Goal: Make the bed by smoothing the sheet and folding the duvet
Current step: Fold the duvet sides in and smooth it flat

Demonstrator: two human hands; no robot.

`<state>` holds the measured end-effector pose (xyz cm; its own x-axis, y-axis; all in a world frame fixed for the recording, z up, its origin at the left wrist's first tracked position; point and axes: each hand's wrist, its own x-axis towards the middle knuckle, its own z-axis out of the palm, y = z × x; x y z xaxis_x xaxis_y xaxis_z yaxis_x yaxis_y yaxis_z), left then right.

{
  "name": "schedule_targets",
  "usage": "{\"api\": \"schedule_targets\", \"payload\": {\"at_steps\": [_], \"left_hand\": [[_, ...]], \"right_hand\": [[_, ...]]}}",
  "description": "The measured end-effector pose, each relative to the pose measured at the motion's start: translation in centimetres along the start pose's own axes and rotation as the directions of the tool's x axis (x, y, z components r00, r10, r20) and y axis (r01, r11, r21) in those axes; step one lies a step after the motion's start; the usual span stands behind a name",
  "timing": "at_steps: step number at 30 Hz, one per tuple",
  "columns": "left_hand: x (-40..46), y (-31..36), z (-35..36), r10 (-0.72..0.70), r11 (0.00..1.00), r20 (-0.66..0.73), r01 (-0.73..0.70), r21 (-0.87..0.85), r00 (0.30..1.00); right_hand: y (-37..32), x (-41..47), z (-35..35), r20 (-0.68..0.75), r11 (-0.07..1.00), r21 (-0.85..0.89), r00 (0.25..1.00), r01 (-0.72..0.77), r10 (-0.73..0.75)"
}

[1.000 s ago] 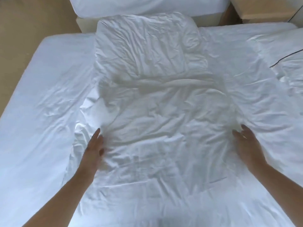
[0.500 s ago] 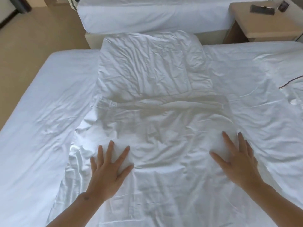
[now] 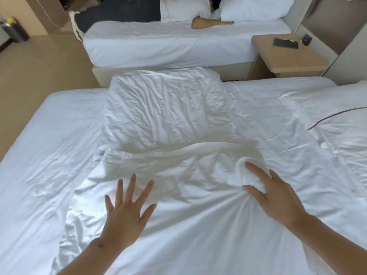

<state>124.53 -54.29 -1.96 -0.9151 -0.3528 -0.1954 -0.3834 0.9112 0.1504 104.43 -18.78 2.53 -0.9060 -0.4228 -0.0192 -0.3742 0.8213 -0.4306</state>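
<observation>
A white duvet (image 3: 168, 116), wrinkled and folded into a long strip, lies across the middle of the bed on the white sheet (image 3: 45, 155). Its far end is a thick folded block; the near part is flatter and runs toward me. My left hand (image 3: 125, 213) rests flat on the near part with its fingers spread. My right hand (image 3: 274, 195) is at the duvet's right edge, thumb and fingers pinching a bunched fold of the fabric.
A pillow with a dark cable (image 3: 337, 114) across it lies at the bed's right. Beyond stands a second bed (image 3: 178, 44) with a person lying on it. A wooden nightstand (image 3: 288, 56) with small dark items is at the back right. Tan floor (image 3: 39, 66) lies to the left.
The view has tilted up, showing the second bed. Both hands slid inward and forward on the duvet. My right hand went from flat to gathering a fold of fabric.
</observation>
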Motion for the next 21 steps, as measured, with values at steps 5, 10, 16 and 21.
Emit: {"api": "schedule_targets", "payload": {"at_steps": [5,10,16,21], "left_hand": [[1.6,-2.9,0.0,-0.246,0.969,0.184,0.239,0.06,0.952],[2.8,-5.9,0.3,-0.409,0.909,0.253,0.414,0.034,0.877],[8.2,-9.7,-0.7,-0.119,0.993,-0.035,0.12,0.012,0.992],[13.8,-13.8,-1.3,-0.466,0.857,-0.136,0.407,-0.317,0.875]], "right_hand": [[3.5,2.4,0.2,-0.152,0.973,-0.092,0.969,-0.21,0.194],[3.0,4.6,5.5,0.035,0.931,-0.255,0.959,-0.262,0.28],[-2.9,8.1,8.6,0.021,0.937,-0.284,0.978,0.205,-0.208],[-1.2,7.3,15.2,0.129,0.944,-0.327,0.992,0.041,0.002]]}}
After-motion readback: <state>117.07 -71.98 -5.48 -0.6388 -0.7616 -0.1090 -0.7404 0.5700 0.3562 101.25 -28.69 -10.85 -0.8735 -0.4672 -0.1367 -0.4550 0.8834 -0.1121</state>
